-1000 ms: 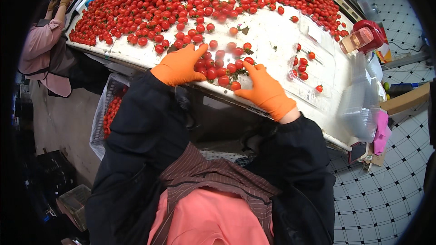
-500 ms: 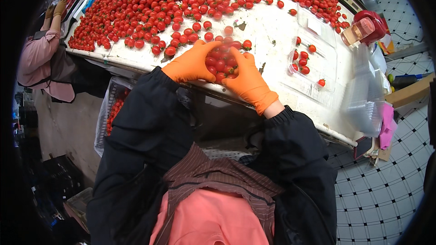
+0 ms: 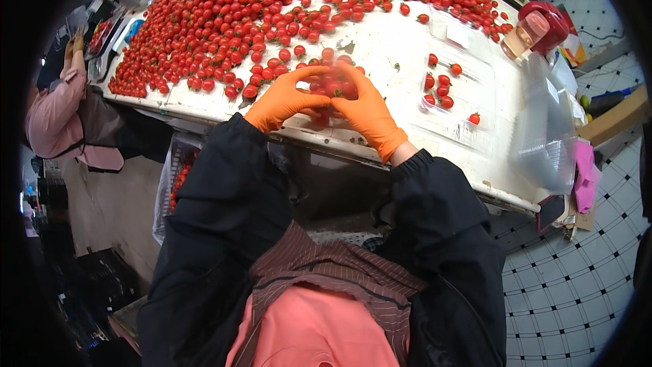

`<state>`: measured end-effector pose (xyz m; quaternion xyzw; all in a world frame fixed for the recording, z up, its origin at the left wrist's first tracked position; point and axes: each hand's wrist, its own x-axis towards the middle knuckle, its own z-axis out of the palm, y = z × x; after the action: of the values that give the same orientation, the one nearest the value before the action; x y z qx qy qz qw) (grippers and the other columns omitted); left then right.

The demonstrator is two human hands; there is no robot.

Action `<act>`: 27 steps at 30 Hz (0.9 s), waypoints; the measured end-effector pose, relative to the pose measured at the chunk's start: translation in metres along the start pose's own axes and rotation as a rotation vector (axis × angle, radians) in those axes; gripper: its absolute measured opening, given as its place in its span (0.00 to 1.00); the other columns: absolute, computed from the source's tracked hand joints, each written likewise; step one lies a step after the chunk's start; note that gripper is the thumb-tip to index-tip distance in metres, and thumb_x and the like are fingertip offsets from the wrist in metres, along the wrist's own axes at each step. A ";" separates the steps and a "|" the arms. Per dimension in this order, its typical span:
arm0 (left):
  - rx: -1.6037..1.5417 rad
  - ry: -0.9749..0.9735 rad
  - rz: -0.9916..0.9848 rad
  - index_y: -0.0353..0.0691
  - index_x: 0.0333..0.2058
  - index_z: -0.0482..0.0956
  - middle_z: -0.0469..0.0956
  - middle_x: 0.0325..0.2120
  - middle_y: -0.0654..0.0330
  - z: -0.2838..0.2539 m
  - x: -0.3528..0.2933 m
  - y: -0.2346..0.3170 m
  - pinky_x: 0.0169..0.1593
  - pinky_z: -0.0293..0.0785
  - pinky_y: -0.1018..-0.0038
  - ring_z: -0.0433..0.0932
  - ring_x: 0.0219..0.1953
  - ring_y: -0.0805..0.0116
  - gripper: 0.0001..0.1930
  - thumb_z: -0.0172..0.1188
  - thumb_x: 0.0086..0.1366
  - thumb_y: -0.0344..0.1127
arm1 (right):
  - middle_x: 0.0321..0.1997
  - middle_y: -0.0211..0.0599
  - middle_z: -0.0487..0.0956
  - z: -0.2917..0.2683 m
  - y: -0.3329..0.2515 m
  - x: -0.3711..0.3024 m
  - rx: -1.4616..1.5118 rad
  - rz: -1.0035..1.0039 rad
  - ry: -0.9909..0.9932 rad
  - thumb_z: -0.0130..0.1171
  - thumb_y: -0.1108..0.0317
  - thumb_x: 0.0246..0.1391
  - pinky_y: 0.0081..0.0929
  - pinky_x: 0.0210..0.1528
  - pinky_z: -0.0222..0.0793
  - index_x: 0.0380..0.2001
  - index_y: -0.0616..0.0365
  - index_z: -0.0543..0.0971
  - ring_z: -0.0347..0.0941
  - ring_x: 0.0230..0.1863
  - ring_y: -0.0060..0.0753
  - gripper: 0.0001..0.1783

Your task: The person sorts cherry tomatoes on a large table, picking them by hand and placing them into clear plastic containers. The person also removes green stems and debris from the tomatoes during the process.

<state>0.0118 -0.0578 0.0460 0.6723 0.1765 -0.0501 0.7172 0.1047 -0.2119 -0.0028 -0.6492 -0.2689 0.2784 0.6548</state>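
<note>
My left hand [image 3: 277,103] and my right hand [image 3: 370,113], both in orange gloves, curve toward each other over the near edge of the white table [image 3: 390,88]. Between their bent fingers is a cluster of red cherry tomatoes [image 3: 334,86], partly covered by the fingers and a little blurred. Beyond them a large heap of cherry tomatoes [image 3: 265,0] spreads over the far and left side of the table. To the right of my right hand, a clear plastic container [image 3: 475,122] lies opened flat, with several tomatoes in it.
A stack of clear containers [image 3: 547,136] stands at the table's right edge, near a pink cloth [image 3: 585,177]. Behind it are a red object [image 3: 551,30] and a pinkish bottle [image 3: 524,35]. At left, a co-worker's pink sleeve [image 3: 58,115] shows; below the table stands a tomato crate [image 3: 170,183].
My hands stay cupped together, and their fingertips now close further over the tomatoes, hiding more of them. The whole view has shifted slightly.
</note>
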 end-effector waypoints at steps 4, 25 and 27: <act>0.050 0.140 0.090 0.41 0.56 0.72 0.78 0.42 0.57 0.025 0.013 0.004 0.41 0.80 0.75 0.79 0.39 0.70 0.25 0.63 0.59 0.27 | 0.50 0.43 0.71 -0.008 0.005 0.011 0.179 -0.088 0.105 0.56 0.76 0.45 0.27 0.51 0.69 0.57 0.55 0.70 0.71 0.48 0.35 0.30; 0.095 -0.247 0.152 0.35 0.46 0.73 0.74 0.43 0.57 0.168 0.137 0.064 0.42 0.78 0.72 0.79 0.39 0.68 0.18 0.59 0.65 0.42 | 0.44 0.43 0.74 -0.201 -0.071 -0.028 -0.825 -0.254 0.431 0.52 0.72 0.52 0.24 0.35 0.75 0.53 0.58 0.74 0.77 0.33 0.31 0.22; 0.070 -0.199 0.146 0.35 0.45 0.73 0.73 0.46 0.57 0.158 0.127 0.075 0.45 0.78 0.70 0.79 0.42 0.65 0.16 0.58 0.66 0.42 | 0.45 0.44 0.76 -0.195 -0.087 -0.033 -0.620 -0.083 0.489 0.55 0.69 0.50 0.27 0.31 0.75 0.52 0.59 0.75 0.78 0.29 0.31 0.23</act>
<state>0.1825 -0.1856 0.0815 0.6997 0.0534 -0.0701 0.7090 0.2218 -0.3726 0.0816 -0.8518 -0.2021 -0.0054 0.4833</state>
